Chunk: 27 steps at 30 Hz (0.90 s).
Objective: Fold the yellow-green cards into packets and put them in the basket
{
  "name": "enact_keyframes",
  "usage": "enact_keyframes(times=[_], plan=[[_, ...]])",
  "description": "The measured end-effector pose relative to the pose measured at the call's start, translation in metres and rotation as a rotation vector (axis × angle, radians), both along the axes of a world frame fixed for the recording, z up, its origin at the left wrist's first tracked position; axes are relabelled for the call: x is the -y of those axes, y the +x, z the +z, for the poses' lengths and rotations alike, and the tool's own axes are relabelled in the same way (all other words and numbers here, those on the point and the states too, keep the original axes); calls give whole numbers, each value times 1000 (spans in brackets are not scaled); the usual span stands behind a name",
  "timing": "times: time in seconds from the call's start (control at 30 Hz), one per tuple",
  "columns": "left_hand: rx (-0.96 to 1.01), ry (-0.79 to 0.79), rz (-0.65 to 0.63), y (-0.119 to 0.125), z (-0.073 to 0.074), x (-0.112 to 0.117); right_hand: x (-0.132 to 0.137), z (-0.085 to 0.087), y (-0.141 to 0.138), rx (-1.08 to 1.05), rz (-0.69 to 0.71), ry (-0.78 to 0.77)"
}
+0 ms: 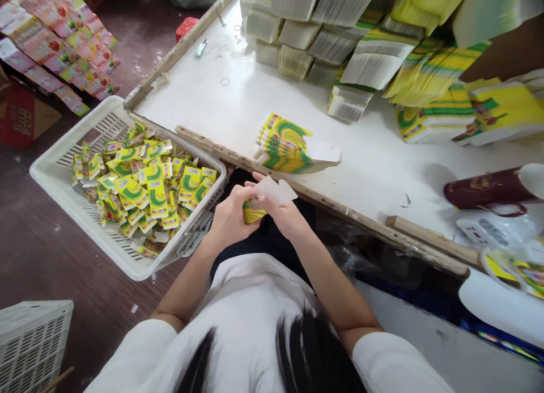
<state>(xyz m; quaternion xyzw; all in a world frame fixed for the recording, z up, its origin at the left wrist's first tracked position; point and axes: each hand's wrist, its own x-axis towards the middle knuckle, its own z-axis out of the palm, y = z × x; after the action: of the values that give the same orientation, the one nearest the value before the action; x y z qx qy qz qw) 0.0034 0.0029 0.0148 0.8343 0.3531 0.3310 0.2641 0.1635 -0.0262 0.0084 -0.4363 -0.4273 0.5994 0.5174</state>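
Close to my lap, both hands hold one small yellow and green cardboard box (pixel 254 214), its white inner side and flaps turned up. My left hand (pixel 232 214) is closed round the box's left side. On the other side my right hand (pixel 284 216) grips it by the white flap, fingers partly hidden behind the card. Just beyond the hands, on the table's near edge, lies a fanned stack of flat yellow-green box blanks (pixel 287 143). A white plastic basket (pixel 142 273) to the left holds many small yellow-green boxes (pixel 157 197).
Bundles of box blanks (pixel 340 41) are piled at the back of the white table (pixel 204 98). A dark mug (pixel 488 187) lies to the right by a power strip (pixel 488 228). Pink printed sheets (pixel 55 41) stand at far left. Another crate (pixel 34 342) is on the floor.
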Motion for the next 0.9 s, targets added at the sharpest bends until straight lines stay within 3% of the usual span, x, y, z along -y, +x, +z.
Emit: enact_keyframes(times=[0.1,0.2,0.37,0.53,0.73,0.9], plan=[[-26,-89,-45,1,-3,-3,6,6,0,167,10,200],[58,-69,-7,5,-9,-6,10,13,-1,411,38,340],[8,6,170,1,-9,-12,6,11,5,532,-157,340],[-90,0,175,-13,1,-15,1,3,16,613,-2,361],[-87,-40,104,-14,6,-14,-1,16,32,718,94,416],[-75,55,148,-12,8,-15,-3,22,16,756,-25,407]])
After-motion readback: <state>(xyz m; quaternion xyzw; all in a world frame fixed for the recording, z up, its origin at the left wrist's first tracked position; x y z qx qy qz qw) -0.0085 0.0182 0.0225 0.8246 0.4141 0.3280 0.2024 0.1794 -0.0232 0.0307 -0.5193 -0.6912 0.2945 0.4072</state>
